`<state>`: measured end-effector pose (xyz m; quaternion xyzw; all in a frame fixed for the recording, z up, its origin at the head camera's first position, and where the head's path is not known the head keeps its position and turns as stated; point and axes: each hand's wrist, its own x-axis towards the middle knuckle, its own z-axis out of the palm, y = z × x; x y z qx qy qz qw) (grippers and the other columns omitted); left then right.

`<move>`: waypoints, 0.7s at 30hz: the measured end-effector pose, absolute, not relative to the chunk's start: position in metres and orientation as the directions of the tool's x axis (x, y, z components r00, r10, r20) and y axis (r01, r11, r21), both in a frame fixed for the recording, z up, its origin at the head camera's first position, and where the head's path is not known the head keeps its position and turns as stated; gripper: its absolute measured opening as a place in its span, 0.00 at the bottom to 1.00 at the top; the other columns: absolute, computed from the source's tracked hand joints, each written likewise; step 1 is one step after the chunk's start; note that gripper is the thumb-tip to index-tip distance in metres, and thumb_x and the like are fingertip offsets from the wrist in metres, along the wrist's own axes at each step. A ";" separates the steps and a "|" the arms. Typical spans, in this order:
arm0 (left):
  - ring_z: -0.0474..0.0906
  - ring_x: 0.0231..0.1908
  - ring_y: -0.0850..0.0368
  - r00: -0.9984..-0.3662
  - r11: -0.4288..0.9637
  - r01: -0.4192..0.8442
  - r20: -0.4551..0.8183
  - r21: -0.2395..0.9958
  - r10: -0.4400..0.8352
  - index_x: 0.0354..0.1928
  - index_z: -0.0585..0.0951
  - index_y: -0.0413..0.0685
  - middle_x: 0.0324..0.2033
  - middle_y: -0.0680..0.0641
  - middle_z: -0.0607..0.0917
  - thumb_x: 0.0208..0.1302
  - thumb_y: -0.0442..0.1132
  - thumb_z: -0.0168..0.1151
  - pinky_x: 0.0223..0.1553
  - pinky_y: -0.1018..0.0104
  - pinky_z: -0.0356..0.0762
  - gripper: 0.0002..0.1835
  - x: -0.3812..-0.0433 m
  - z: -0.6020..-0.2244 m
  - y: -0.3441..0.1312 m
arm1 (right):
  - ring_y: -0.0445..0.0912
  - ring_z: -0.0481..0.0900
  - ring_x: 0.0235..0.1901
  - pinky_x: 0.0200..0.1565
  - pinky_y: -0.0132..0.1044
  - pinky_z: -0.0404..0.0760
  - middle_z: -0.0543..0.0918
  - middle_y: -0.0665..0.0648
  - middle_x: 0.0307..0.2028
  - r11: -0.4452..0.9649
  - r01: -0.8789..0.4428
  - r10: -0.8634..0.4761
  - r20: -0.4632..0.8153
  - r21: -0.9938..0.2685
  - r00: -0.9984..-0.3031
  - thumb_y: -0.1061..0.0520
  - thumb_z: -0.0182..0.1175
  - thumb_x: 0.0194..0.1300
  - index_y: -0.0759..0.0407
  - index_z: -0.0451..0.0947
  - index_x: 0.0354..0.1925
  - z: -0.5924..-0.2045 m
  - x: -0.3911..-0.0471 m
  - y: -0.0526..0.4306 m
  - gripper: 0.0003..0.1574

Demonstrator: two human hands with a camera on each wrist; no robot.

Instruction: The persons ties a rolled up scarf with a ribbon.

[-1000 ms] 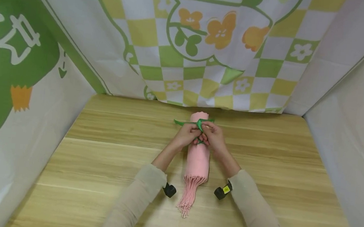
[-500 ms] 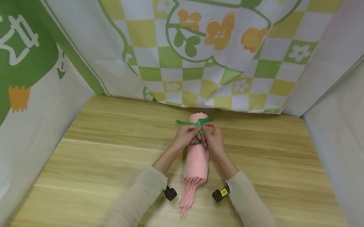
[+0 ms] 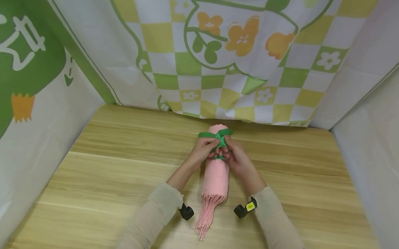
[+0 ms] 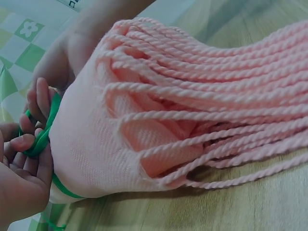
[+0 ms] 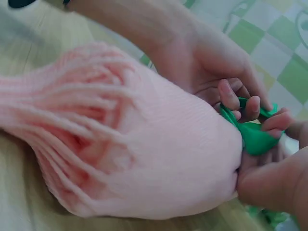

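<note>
A rolled pink scarf with twisted fringe lies lengthwise on the table, its fringed end toward the person. Around its upper part runs a green ribbon, crossed and looped on top. From the left side, my left hand pinches the ribbon between thumb and fingertips. Opposite it, my right hand pinches another part of the same ribbon. Both sets of fingertips nearly meet over the roll. In the right wrist view a wide green fold shows between the fingers. The exact knot is partly hidden by the fingers.
The wooden table extends on both sides of the roll. A checked cloth with printed flowers hangs along the back edge. Printed panels stand at the sides. Black wrist cameras hang below the sleeves.
The ribbon's left tail has drawn in closer to the roll and looks wider. My right fingertips have shifted slightly down and inward on the ribbon. The scarf stays in place.
</note>
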<state>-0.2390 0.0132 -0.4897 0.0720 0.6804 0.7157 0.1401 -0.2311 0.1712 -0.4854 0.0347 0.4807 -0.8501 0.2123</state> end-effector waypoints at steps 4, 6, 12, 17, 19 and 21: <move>0.63 0.17 0.65 -0.953 -0.040 -0.109 -0.093 0.993 0.288 0.25 0.80 0.46 0.18 0.55 0.75 0.75 0.42 0.55 0.23 0.75 0.67 0.17 -0.239 -0.489 0.014 | 0.35 0.65 0.14 0.25 0.23 0.72 0.70 0.46 0.16 -0.624 0.352 -0.364 -0.139 -0.697 -0.921 0.56 0.41 0.81 0.54 0.75 0.36 -0.490 -0.229 0.171 0.18; 0.64 0.17 0.65 -0.954 -0.047 -0.127 -0.109 0.991 0.278 0.26 0.81 0.45 0.19 0.55 0.76 0.74 0.43 0.56 0.23 0.75 0.68 0.17 -0.239 -0.489 0.014 | 0.34 0.64 0.15 0.21 0.20 0.66 0.71 0.46 0.17 -0.681 0.324 -0.343 -0.104 -0.656 -0.934 0.59 0.41 0.81 0.54 0.76 0.39 -0.492 -0.228 0.171 0.17; 0.63 0.14 0.66 -0.956 -0.070 -0.165 -0.142 0.984 0.255 0.27 0.80 0.43 0.15 0.55 0.76 0.75 0.43 0.56 0.23 0.75 0.72 0.16 -0.239 -0.488 0.016 | 0.35 0.63 0.17 0.22 0.21 0.62 0.73 0.47 0.20 -0.731 0.248 -0.297 -0.030 -0.635 -0.954 0.63 0.39 0.80 0.53 0.80 0.38 -0.497 -0.226 0.170 0.22; 0.64 0.14 0.66 -0.959 -0.094 -0.180 -0.153 0.979 0.238 0.29 0.82 0.44 0.17 0.55 0.78 0.75 0.42 0.55 0.24 0.75 0.73 0.16 -0.239 -0.489 0.016 | 0.38 0.67 0.20 0.28 0.25 0.70 0.77 0.49 0.23 -0.705 0.195 -0.292 0.029 -0.682 -0.956 0.68 0.37 0.77 0.55 0.79 0.32 -0.497 -0.222 0.173 0.25; 0.65 0.15 0.66 -0.960 -0.116 -0.190 -0.160 0.975 0.230 0.30 0.82 0.44 0.17 0.54 0.78 0.75 0.43 0.56 0.24 0.75 0.72 0.15 -0.239 -0.489 0.015 | 0.39 0.70 0.21 0.29 0.26 0.72 0.78 0.49 0.25 -0.661 0.151 -0.277 0.052 -0.735 -0.959 0.71 0.38 0.75 0.56 0.79 0.30 -0.496 -0.221 0.174 0.26; 0.65 0.15 0.66 -0.961 -0.138 -0.198 -0.165 0.970 0.222 0.28 0.82 0.44 0.16 0.54 0.77 0.75 0.43 0.56 0.23 0.75 0.72 0.16 -0.239 -0.490 0.015 | 0.39 0.72 0.23 0.29 0.27 0.72 0.79 0.49 0.26 -0.600 0.109 -0.275 0.076 -0.793 -0.959 0.72 0.39 0.73 0.56 0.82 0.28 -0.494 -0.221 0.176 0.28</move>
